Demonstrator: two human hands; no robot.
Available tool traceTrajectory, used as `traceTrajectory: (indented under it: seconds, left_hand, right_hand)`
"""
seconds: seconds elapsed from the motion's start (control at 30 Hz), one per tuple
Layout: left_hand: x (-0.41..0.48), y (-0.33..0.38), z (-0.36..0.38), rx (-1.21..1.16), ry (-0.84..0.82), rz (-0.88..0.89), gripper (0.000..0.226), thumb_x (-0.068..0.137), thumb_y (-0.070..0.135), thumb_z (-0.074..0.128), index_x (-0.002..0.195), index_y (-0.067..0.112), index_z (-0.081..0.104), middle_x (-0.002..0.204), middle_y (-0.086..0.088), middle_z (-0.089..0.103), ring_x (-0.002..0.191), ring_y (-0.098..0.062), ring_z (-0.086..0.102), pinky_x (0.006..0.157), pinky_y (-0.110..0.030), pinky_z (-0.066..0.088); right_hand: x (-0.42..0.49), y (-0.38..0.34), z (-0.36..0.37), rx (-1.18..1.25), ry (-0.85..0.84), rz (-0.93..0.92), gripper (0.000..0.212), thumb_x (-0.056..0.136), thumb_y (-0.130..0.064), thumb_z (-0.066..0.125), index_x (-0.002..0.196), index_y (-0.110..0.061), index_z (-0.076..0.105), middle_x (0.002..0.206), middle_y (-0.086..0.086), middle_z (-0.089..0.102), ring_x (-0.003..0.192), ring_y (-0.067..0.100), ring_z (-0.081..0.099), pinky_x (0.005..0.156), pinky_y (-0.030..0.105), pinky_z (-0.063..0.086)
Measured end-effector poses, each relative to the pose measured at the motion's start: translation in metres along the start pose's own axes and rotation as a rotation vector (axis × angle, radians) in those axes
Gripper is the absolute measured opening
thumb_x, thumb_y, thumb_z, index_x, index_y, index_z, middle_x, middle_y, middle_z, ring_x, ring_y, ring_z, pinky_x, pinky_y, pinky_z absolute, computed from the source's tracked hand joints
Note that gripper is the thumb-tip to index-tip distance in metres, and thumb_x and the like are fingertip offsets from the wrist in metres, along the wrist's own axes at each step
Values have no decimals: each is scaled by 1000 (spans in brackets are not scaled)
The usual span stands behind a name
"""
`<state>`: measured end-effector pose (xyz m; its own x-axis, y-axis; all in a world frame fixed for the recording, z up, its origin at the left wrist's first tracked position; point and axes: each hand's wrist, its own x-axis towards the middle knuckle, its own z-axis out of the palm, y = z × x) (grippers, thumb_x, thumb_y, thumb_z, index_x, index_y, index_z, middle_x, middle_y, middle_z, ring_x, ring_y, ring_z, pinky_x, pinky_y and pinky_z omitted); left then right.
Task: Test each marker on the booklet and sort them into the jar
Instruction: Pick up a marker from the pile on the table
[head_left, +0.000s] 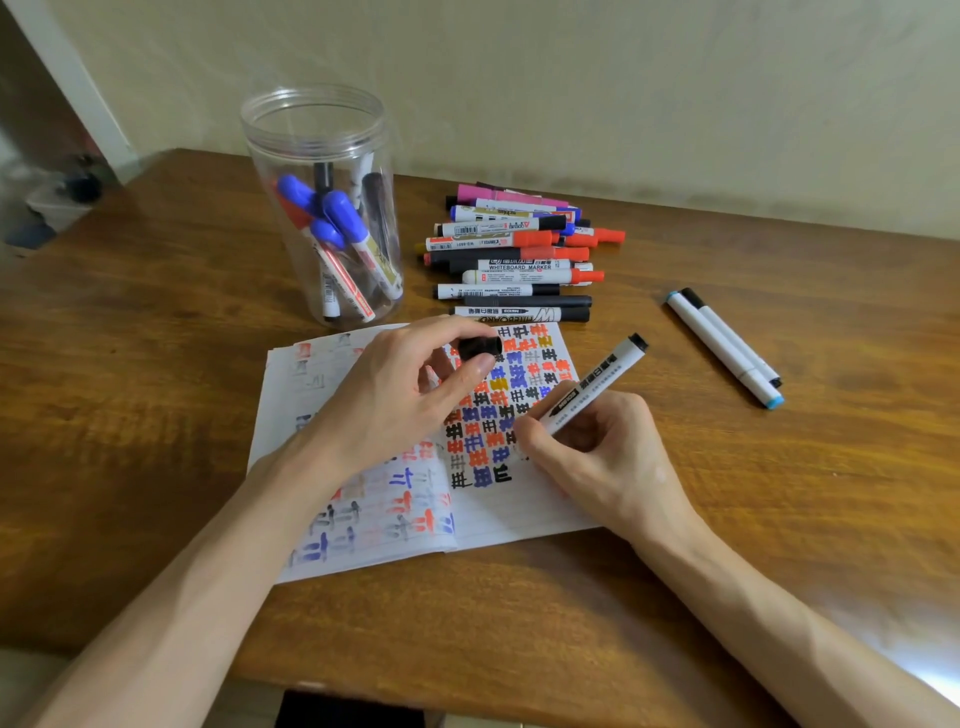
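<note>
**Black marker on the page, cap off**

The brown table (727, 519) holds it all. The booklet (509, 499) lies open in the middle, nearer the front edge. Its pages are full of red, blue and black marks.

The clear jar (322, 156) stands up with no lid, toward the back left corner, just behind the booklet. Markers with blue, red and black caps lean inside it.

A pile (514, 254) of markers lies by the back edge, right of the jar.

The left hand (395, 400) is over the booklet and pinches a black cap (480, 346). The right hand (608, 452) rests on the right page and grips a white marker (597, 384). It leans with its black end up. Fingers hide its tip.

Two more markers (724, 345) lie side by side toward the right edge.
</note>
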<state>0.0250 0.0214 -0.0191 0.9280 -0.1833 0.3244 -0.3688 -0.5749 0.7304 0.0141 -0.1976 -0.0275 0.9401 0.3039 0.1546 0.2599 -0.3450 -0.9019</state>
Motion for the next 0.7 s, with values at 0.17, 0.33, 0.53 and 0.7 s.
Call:
traceTrajectory:
  seconds: [0.17, 0.33, 0.53, 0.7]
  left_hand:
    - [0, -1, 0, 3, -3, 4, 37, 101, 38, 59, 133, 20, 65, 124, 11, 69, 100, 4, 65, 69, -12, 51]
    - [0, -1, 0, 1, -9, -7, 37, 101, 38, 59, 132, 21, 65, 122, 15, 67, 103, 4, 65, 70, -12, 51]
    - [0, 1, -2, 15, -6, -6, 35, 102, 37, 60, 133, 23, 65, 121, 16, 66, 95, -4, 68, 67, -20, 56]
    - [0, 0, -3, 2, -26, -5, 34, 104, 37, 56, 135, 26, 63, 123, 24, 61, 105, -6, 68, 73, -33, 61]
  right_hand:
    - [-1, 0, 0, 0, -4, 0, 11, 93, -18, 75, 84, -11, 76, 92, -9, 81, 82, 8, 78, 68, 28, 64]
    - [-2, -2, 1, -20, -41, 16, 11, 90, -19, 76, 83, -10, 76, 92, -8, 81, 82, 9, 78, 71, 35, 65]
    - [0, 0, -1, -4, 19, 0, 15, 91, -12, 76, 77, -11, 72, 85, -8, 80, 75, 4, 76, 62, 17, 56]
    - [0, 1, 0, -21, 13, -9, 13, 92, -15, 75, 80, -12, 73, 90, -10, 80, 79, 5, 76, 64, 22, 60]
